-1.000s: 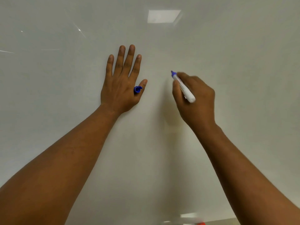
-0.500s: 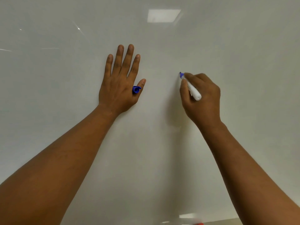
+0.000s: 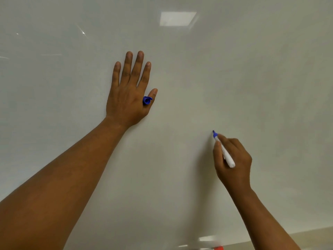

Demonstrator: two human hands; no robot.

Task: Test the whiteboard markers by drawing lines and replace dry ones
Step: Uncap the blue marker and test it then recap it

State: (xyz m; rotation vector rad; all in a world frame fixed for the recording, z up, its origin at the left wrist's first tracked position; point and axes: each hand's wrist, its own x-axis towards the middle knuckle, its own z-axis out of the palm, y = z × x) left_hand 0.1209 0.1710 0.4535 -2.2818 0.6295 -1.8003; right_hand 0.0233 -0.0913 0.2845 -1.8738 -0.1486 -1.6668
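A white whiteboard fills the view, with no drawn line visible on it. My right hand grips a white marker with a blue tip; the tip points up-left at the board's surface. My left hand lies flat against the board with fingers straight. The marker's blue cap is pinched between its thumb and the side of the palm.
At the bottom edge, something red and a blurred white shape show near the board's lower border. A ceiling light reflects at the top of the board.
My right hand has dragged the marker downward and slightly right across the board; no ink trace shows along its path. My left hand stays put with the cap.
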